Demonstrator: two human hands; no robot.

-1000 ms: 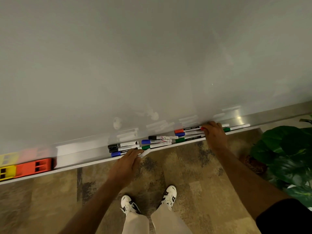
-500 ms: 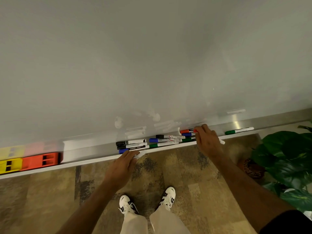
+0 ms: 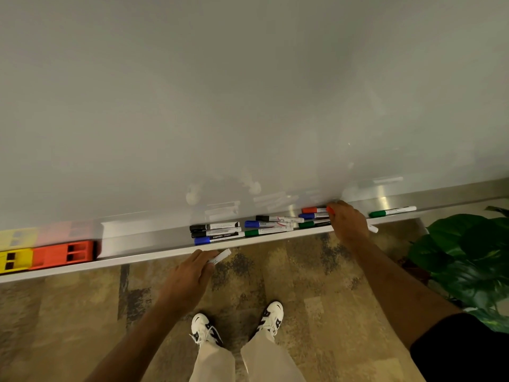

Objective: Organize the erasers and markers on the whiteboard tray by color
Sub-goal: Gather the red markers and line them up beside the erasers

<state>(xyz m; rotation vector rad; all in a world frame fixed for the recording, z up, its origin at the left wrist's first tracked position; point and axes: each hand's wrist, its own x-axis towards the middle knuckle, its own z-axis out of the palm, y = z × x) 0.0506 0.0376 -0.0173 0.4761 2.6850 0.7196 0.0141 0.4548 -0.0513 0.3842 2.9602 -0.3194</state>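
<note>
Markers (image 3: pixel 265 226) lie bunched mid-tray (image 3: pixel 154 256); orange eraser (image 3: pixel 64 254) and yellow eraser (image 3: pixel 15 260) sit far left. Left hand (image 3: pixel 190 277) is closed around a marker below the rim. Right hand (image 3: pixel 348 223) curls over a white-barrelled marker (image 3: pixel 372 228), seemingly red-capped.

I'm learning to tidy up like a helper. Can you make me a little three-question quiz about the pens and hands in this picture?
1. True or false: the orange eraser sits right next to the yellow eraser at the left end of the tray.
2. What colour is the cap of the pen lying alone at the right end of the tray? A red, B green, C black.
3. Fill in: the left hand holds a white ____ below the tray's front edge.

Key: 1 true. 2 B. 3 pen. The right hand holds one too.
</note>
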